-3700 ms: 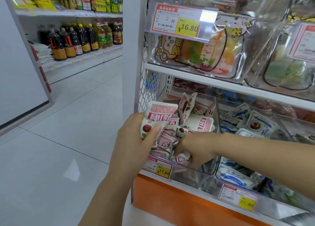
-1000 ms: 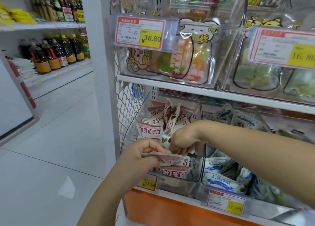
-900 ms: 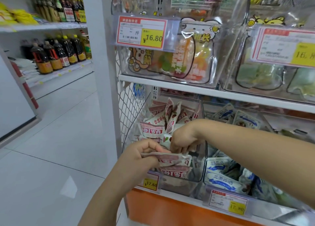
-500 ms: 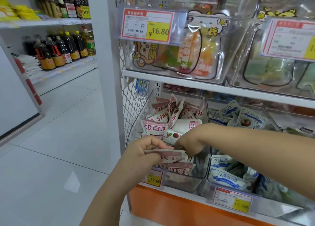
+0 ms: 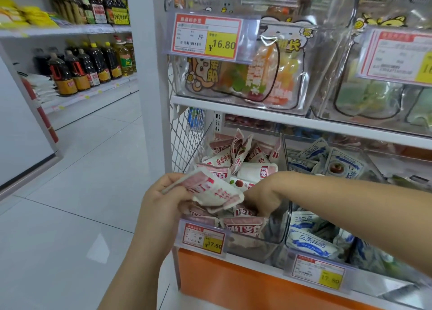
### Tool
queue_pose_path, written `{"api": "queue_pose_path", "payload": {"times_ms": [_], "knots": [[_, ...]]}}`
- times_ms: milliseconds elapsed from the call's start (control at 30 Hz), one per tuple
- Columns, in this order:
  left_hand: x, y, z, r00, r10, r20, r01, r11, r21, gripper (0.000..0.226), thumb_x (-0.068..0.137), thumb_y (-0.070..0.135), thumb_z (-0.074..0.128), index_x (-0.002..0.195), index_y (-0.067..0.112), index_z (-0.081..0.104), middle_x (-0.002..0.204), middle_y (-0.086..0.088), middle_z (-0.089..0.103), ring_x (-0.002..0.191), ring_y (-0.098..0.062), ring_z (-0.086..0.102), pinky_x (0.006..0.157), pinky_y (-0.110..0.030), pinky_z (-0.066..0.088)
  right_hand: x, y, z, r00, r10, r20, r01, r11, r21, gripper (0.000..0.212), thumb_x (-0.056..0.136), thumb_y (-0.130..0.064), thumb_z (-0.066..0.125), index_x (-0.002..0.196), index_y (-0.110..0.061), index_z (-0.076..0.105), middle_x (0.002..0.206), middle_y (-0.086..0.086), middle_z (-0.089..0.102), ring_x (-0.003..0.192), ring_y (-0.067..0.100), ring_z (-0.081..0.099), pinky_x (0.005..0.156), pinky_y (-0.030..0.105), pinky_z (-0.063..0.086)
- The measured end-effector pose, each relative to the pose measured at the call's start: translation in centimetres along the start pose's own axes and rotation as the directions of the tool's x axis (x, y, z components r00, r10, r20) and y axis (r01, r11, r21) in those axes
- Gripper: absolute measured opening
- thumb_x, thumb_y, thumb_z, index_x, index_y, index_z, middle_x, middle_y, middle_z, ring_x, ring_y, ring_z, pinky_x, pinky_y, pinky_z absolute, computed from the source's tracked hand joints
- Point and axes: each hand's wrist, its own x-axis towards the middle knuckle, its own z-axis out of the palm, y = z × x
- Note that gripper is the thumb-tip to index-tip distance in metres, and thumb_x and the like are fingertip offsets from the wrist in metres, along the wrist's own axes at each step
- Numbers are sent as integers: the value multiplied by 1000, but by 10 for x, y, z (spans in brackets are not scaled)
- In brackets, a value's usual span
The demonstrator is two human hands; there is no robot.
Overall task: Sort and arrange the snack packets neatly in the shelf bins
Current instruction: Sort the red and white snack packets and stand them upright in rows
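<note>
— At the front corner of the clear plastic bin [image 5: 278, 230], the left hand [image 5: 163, 200] is clamped on a small stack of soft pink-and-white snack packets [image 5: 215, 190], held tilted above the rim. See the risk?

— The top one sliding off. The grip seems to be on one end only, and outside that rim there is only the pale tiled floor [image 5: 70, 193] to catch it. What about the right hand [image 5: 264, 197]?

— It's plunged into the same bin just beside the stack, so the two hands nearly touch. Its fingers are buried among packets, so I cannot tell whether it grips anything or only pushes a gap open.

— If it's pushing, the loose heap of matching packets [image 5: 240, 155] behind could slump forward and close the gap before the stack goes in.

— Or spill over the low front, past the red-and-yellow price tag [image 5: 203, 238].

— And the neighbour?

— Blue-and-white packets [image 5: 311, 242] sit in the next bin to the right, with a thin wall between. A careless shove might lift a pink one over it and undo the sorting.
</note>
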Motion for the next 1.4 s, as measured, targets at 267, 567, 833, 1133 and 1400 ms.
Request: {"api": "queue_pose_path", "payload": {"times_ms": [267, 567, 833, 1133, 1400], "knots": [[-1, 3, -5, 999, 1, -53, -9, 987, -162, 27, 80, -19, 34, 75, 1, 53, 69, -6, 70, 67, -16, 69, 56, -21, 55, 8, 6, 0, 999, 1, 36, -6, 991, 137, 87, 80, -17, 67, 147, -34, 14, 145, 14, 37, 124, 34, 49, 97, 46, 48], [2, 1, -5, 997, 7, -77, -14, 996, -84, 30, 80, -17, 38, 73, 5, 57, 70, -3, 71, 70, -15, 70, 59, -21, 57, 2, 10, -7, 999, -15, -36, 26, 948, 318, 40, 91, -16, 55, 130, -21, 47, 116, 4, 58, 91, 18, 56, 74, 24, 50], [4, -2, 3, 999, 52, -15, -52, 999, 12, 35, 82, -7, 54, 71, 23, 67, 83, -1, 73, 85, -18, 70, 71, -30, 54, -53, -15, 9, 892, -110, -439, 27, 981, -192, 22, 87, -8, 46, 67, -14, 53, 63, 0, 47, 57, 17, 44, 49, 23, 33], [1, -7, 39, 980, 136, 148, -170, 955, 242, 18, 94, 12, 51, 96, 27, 60, 93, 6, 71, 91, -9, 67, 74, -29, 55, -78, -10, 59, 754, -217, -620, 66, 964, -257, 46, 92, -8, 41, 131, -31, 40, 127, -1, 56, 114, 23, 49, 99, 22, 25], [7, -12, 61, 958, 207, 199, -264, 910, 320, 22, 91, 8, 55, 92, 29, 61, 79, 12, 69, 77, 0, 64, 68, -17, 52, -91, -9, 63, 739, -282, -612, 92, 942, -323, 53, 85, -2, 44, 131, -27, 40, 112, 0, 63, 100, 20, 51, 106, 32, 27]]}}
